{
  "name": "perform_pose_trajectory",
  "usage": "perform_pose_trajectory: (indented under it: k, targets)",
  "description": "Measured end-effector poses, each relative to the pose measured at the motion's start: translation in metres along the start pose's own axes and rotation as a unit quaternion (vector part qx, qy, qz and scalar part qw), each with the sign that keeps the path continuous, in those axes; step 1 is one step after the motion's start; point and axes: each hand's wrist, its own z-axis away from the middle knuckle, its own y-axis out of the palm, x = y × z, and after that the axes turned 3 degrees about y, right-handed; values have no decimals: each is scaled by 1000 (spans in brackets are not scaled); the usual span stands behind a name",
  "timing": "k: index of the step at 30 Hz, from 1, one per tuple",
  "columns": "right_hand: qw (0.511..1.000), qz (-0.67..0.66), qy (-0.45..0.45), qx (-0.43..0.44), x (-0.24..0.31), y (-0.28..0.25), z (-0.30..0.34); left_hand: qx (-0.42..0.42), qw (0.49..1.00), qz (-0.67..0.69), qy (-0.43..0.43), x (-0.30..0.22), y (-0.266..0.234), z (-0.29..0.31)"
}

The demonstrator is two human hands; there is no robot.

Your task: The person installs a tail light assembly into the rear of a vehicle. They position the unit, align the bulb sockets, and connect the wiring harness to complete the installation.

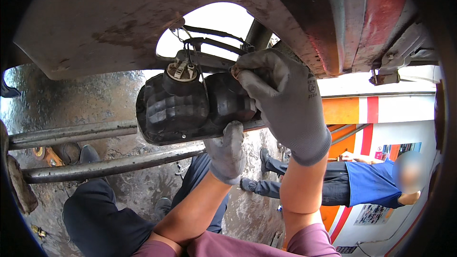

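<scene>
Under a vehicle body panel, a black tail-lamp housing is held up against its mounting. The left hand, in a grey glove, is pressed under the housing's lower edge, fingers closed on it. The right hand, gloved too, is clamped over the housing's right end. A bulb socket with wires is seen on top. Two metal bars are seen below.

Daylight pours in from the far opening, blown out to plain white. The metal underside above sits dim. The wet floor glints at left. Edges curve and darken; centre stays sharp.
</scene>
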Motion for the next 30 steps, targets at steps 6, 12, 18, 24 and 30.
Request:
perform_pose_trajectory:
  k: [6,12,18,24,30]
  targets:
    - [1000,-15,-14,3,-3,-5,-2,-110,832,437,-323,-39,-1,-27]
    - [999,-40,-16,-7,-4,-3,-5,-28,983,177,-47,-22,-6,-23]
    - [995,-79,46,29,-3,-6,-5,-5,998,-42,37,-15,-4,-14]
    - [985,-163,58,17,-13,-1,-3,-20,998,-47,26,-18,-6,-20]
    - [993,-115,22,-1,-10,4,-4,-14,998,-50,25,-19,-8,-23]
